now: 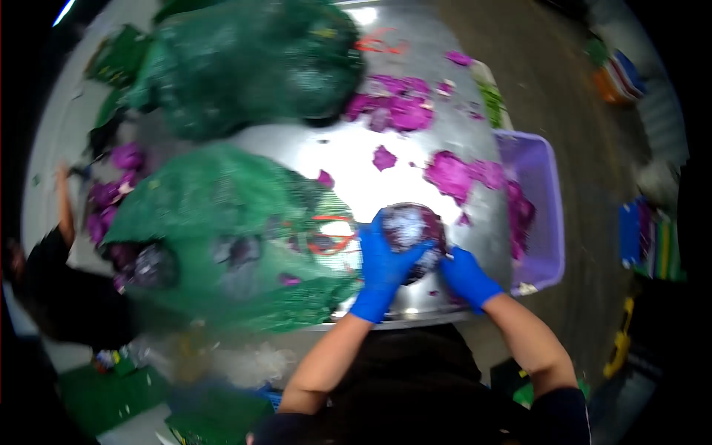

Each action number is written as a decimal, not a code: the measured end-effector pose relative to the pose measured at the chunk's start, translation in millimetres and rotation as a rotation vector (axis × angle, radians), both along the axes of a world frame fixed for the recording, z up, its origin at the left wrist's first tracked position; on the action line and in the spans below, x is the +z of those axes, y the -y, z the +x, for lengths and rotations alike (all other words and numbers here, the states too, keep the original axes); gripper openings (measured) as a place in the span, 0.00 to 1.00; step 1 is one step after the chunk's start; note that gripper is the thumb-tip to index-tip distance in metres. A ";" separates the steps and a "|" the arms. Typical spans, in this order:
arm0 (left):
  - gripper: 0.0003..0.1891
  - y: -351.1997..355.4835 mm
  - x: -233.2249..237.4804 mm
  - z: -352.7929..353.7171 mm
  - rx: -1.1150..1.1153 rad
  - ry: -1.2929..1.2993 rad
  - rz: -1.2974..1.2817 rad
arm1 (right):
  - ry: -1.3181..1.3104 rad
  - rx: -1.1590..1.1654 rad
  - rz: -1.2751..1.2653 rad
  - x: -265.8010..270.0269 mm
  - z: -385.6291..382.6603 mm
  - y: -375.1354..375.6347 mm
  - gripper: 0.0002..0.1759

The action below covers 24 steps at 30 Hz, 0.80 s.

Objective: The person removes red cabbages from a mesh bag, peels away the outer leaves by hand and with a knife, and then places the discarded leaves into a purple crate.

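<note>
"Where's the cabbage (412, 226)?"

"On the table (311, 144), near the front edge; green net (208, 193) lies to its left."

"How is it held?"

"Left hand (384, 263) clasps its left side, thumb across it. Right hand (469, 279) curls at its right edge; whether it's pinching anything, I can't tell."

Produce-handling workroom, commercial in look. One metal bench (337, 152), strewn with loose purple leaves (404, 107). On bench: two large green mesh sacks (252, 70). At bench's near edge: one purple cabbage (414, 228), with blue-gloved left hand (389, 263) and right hand (469, 277). Right of bench: one lilac crate (551, 204). Left of bench: second person (70, 289), black-clad.
</note>
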<state>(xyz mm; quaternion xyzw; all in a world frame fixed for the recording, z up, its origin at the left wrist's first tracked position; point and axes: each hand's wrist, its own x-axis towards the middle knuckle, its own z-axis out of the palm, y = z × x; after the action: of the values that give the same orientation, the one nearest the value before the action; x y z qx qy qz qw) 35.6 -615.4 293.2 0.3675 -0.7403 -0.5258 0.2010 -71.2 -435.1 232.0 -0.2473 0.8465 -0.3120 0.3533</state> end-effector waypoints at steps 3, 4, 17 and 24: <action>0.52 25.9 -20.0 -7.5 0.018 0.168 -0.020 | -0.022 -0.019 -0.018 -14.4 -0.9 23.0 0.19; 0.51 30.8 -15.3 -10.7 0.052 0.191 -0.025 | -0.034 -0.023 -0.016 -20.7 0.3 32.0 0.19; 0.58 2.5 -10.2 10.9 -0.009 0.089 0.075 | -0.036 0.095 0.109 -4.7 27.0 11.7 0.18; 0.56 -17.8 -31.8 45.2 -0.083 -0.054 -0.009 | 0.223 -0.168 -0.217 -25.5 23.9 -10.3 0.29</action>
<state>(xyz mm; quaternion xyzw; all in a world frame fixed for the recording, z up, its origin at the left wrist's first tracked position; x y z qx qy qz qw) 80.8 -597.6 261.3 0.3213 -0.7515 -0.5402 0.2006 -47.3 -424.8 206.6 -0.1761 0.7813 -0.4554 0.3888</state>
